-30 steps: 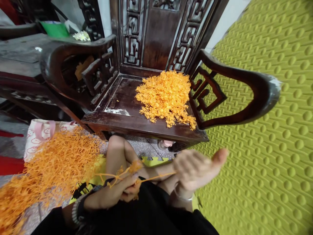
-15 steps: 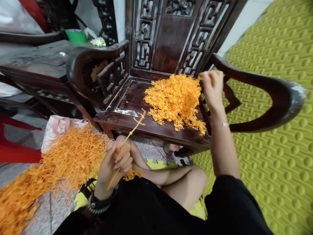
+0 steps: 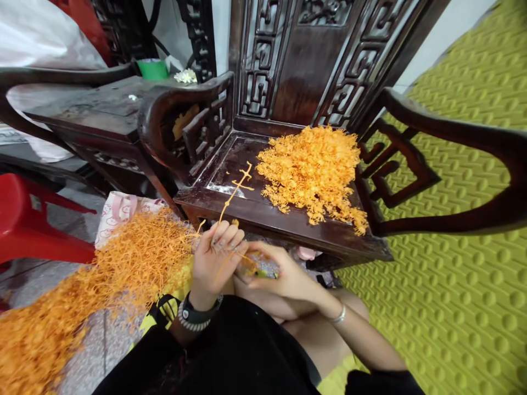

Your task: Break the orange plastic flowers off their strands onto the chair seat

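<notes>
My left hand (image 3: 220, 255) is closed around a thin orange plastic stem (image 3: 233, 196) with short side twigs, which points up toward the chair. Some more orange bits show below its fingers. Close beside it is my right hand (image 3: 284, 271), its thumb and curved fingers apart around a gap near the orange bits; whether a fingertip touches them I cannot tell. A heap of orange plastic flower-like pieces (image 3: 315, 170) lies on the seat of the dark carved wooden chair (image 3: 242, 211). On the floor to the left spreads a large pile of tangled orange stems (image 3: 140, 258).
A patterned bag with pink handles (image 3: 113, 219) stands behind the stem pile, near a red plastic stool (image 3: 16, 219). The dark side table (image 3: 94, 104) holds a green container (image 3: 152, 69) and a pale flower-like cluster (image 3: 185, 75). Yellow textured matting (image 3: 453, 285) covers the right side.
My right hand has come down from the heap on the chair to beside my left hand. My left hand, still holding the stem, has risen slightly. The view has shifted a little.
</notes>
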The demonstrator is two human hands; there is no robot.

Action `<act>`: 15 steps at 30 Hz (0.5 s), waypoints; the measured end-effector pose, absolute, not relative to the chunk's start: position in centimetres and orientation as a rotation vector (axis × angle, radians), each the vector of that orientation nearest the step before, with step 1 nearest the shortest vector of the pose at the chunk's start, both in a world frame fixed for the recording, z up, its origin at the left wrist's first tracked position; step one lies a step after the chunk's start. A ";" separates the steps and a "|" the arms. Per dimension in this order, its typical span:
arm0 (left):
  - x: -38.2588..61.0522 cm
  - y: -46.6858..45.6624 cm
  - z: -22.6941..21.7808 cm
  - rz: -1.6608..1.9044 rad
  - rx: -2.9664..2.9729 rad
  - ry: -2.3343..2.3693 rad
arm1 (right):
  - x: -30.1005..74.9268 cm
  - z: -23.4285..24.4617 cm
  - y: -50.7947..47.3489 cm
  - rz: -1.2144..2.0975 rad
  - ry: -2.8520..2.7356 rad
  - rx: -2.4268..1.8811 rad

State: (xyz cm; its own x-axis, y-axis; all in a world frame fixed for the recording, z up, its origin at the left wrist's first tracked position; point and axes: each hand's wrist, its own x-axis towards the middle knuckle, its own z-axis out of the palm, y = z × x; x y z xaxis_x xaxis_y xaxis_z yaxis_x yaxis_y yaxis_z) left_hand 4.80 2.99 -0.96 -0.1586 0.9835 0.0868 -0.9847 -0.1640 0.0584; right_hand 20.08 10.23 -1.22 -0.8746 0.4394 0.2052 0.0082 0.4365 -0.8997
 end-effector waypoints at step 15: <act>3.5 -0.2 -5.0 1.540 0.600 0.983 | 22.9 -1.6 9.4 1.524 -2.277 -0.572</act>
